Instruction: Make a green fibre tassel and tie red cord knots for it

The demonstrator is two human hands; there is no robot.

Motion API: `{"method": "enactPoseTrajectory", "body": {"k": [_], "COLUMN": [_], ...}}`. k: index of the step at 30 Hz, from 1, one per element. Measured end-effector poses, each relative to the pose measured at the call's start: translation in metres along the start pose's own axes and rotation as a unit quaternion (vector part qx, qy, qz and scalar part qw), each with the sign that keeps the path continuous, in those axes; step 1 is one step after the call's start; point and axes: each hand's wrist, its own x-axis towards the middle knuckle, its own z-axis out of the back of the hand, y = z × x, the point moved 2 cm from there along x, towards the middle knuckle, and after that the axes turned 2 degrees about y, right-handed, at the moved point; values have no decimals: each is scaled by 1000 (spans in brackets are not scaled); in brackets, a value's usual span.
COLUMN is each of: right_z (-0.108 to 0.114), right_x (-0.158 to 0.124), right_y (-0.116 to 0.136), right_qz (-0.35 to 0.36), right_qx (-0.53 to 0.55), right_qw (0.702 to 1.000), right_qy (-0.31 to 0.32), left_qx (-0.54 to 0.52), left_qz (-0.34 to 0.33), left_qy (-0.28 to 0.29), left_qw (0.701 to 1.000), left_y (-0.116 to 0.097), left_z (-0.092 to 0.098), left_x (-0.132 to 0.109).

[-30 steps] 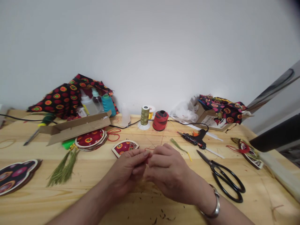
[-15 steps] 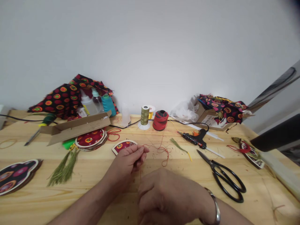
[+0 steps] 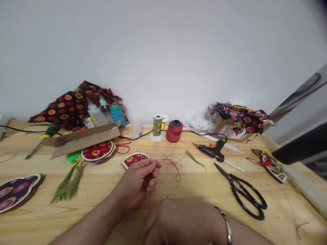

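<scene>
My left hand point(image 3: 140, 178) is pinched shut on a thin red thread point(image 3: 176, 165), over the table's middle. From its fingertips the loose thread lies in loops to the right, and another length runs down toward my right hand point(image 3: 176, 221). That hand, slightly blurred, is curled closed low in the view around the thread's lower end; its fingertips are hidden. Just behind my left hand lies a fan-shaped wooden-framed ornament point(image 3: 134, 159) with maroon patterned fabric, partly covered by the hand. The red thread spool point(image 3: 174, 131) stands farther back.
Black scissors point(image 3: 242, 190), a glue gun point(image 3: 213, 149) and a small green tassel point(image 3: 195, 160) lie at right. At left are stacked round ornaments point(image 3: 98, 151), a cardboard tray point(image 3: 84, 140) and a screwdriver point(image 3: 42, 141). An olive spool point(image 3: 157, 126) stands near the wall.
My right hand has moved down and slightly left, drawing away from my left hand along the thread. The left hand keeps its pinch almost in place.
</scene>
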Motion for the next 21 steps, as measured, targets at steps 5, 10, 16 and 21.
{"method": "enactPoseTrajectory", "body": {"k": [5, 10, 16, 21], "right_z": [11, 47, 49, 57], "right_x": [-16, -42, -42, -56], "right_y": [-8, -21, -21, -47], "right_qz": [-125, -321, -236, -290], "right_qx": [53, -70, 4, -72], "right_qw": [989, 878, 935, 875], "right_qy": [-54, -348, -264, -381], "left_qx": [31, 130, 172, -11], "left_qz": [-2, -13, -21, -32], "left_qy": [10, 29, 77, 153], "left_qw": [999, 991, 982, 988], "left_y": [-3, -4, -7, -19], "left_z": [0, -9, -11, -7], "left_x": [-3, -9, -12, -21]}}
